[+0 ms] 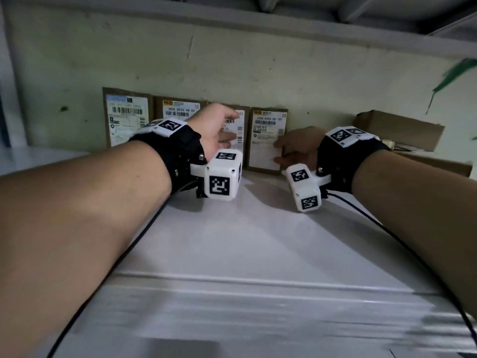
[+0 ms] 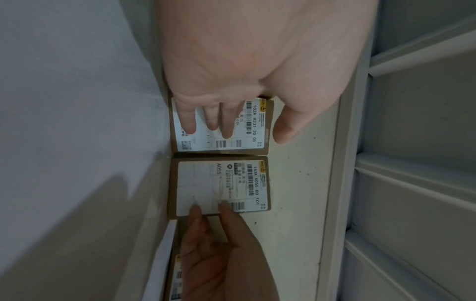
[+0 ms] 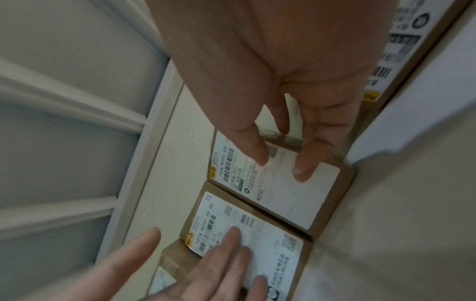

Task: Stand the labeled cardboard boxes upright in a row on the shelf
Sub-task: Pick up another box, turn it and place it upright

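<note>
Fingers (image 2: 189, 122) of left hand (image 1: 215, 131) lie flat, grip wide, on third brown cardboard box with white barcode label (image 2: 221, 126), right hand (image 1: 296, 148) likewise loose on fourth labelled box (image 1: 267, 140), both upright, touching, in four-box row against wall on white shelf (image 1: 232, 241).

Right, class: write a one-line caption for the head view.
Two hands press upright labeled boxes against the shelf's back wall.

Back wall (image 1: 232, 65): pale cream, scuffed, dark specks, green paint streak at right. Shelf (image 1: 245, 241): white, smooth, dimly lit. Overhead: grey ribbed underside of upper shelf (image 1: 284, 11).
</note>
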The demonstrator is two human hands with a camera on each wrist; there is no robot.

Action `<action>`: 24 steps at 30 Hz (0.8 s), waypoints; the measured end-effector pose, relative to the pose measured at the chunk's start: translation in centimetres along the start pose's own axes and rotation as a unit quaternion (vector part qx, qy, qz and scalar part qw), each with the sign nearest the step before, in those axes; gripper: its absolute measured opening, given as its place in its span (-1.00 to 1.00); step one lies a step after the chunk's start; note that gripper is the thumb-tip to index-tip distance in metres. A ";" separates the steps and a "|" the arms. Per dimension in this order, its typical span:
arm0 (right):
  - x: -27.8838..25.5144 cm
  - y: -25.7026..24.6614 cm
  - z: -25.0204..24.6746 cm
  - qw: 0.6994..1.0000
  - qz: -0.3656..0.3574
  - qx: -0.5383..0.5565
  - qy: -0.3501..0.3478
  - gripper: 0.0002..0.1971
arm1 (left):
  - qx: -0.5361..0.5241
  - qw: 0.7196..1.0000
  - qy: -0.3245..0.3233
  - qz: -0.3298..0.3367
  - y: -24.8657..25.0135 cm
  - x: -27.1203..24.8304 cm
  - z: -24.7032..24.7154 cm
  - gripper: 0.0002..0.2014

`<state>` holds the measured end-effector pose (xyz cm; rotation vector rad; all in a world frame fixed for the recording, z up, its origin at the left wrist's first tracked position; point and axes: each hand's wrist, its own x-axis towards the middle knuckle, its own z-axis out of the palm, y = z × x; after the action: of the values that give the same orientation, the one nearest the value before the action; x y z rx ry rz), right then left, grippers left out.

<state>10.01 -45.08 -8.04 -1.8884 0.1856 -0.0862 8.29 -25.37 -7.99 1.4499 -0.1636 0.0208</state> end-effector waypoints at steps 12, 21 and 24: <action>-2.1 -0.2 -0.8 0.994 -0.033 0.069 -0.081 -0.69 | -0.026 0.999 0.029 -0.020 -0.8 0.6 -0.1 -0.49; -4.5 0.1 -0.6 0.988 -0.047 0.096 -0.110 -0.72 | 0.001 1.000 0.027 -0.017 -0.7 0.3 -0.3 -0.52; -5.7 -0.2 -0.5 0.988 -0.025 0.095 -0.116 -0.78 | 0.010 1.000 0.022 -0.013 -0.5 0.3 -0.1 -0.46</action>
<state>4.33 -44.51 -7.53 -1.6969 -0.0291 0.0790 8.69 -25.36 -8.43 1.4693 -0.1089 0.0331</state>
